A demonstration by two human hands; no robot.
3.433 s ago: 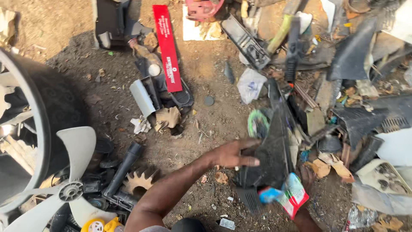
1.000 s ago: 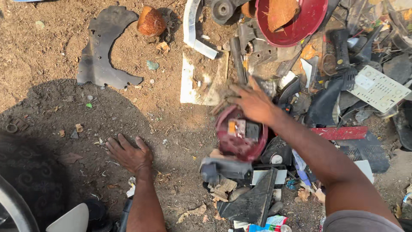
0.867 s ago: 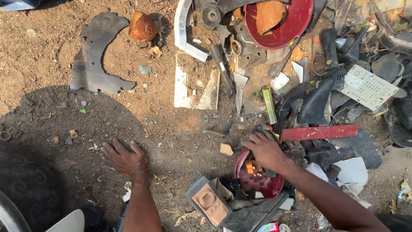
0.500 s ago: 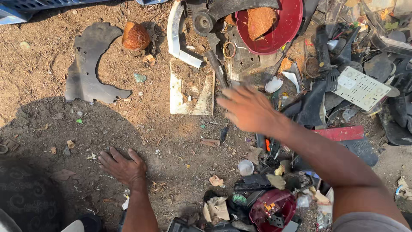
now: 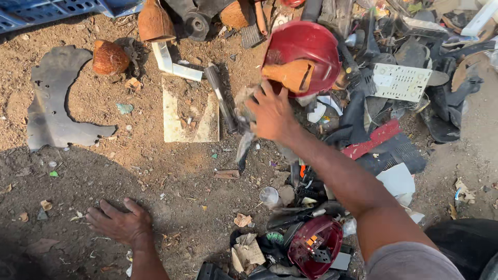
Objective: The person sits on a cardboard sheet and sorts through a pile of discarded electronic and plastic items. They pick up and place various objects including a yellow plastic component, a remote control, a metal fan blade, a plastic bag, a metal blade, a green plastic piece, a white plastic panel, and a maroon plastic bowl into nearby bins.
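Scrap sorting on bare soil, seen from above. Right hand (image 5: 270, 111) is reaching forward into the debris pile, fingers curled over a grey, ragged shard (image 5: 244, 140) whose long axis is running toward and away from the person; whether the fingers are fully gripping it cannot be told, since the palm is hiding the contact. Shard is lying directly beneath and just nearer than this hand, making the right hand by far the closer one. Red bowl (image 5: 306, 52), glossy moulded plastic, is sitting just beyond the fingertips, with an orange wedge (image 5: 293, 75) resting inside it. Left hand (image 5: 119, 225) is lying flat and open on the dirt, fingers spread, holding nothing, well apart from the pile. White tile (image 5: 189, 116), square and soil-caked, is lying just left of the shard, beside a dark tube (image 5: 220, 98). Black sheet (image 5: 52, 103), thin and curved, is lying far left. Maroon housing (image 5: 314, 243), rounded, is lying near the right elbow. Perforated white panel (image 5: 402, 82) is resting among black fragments.
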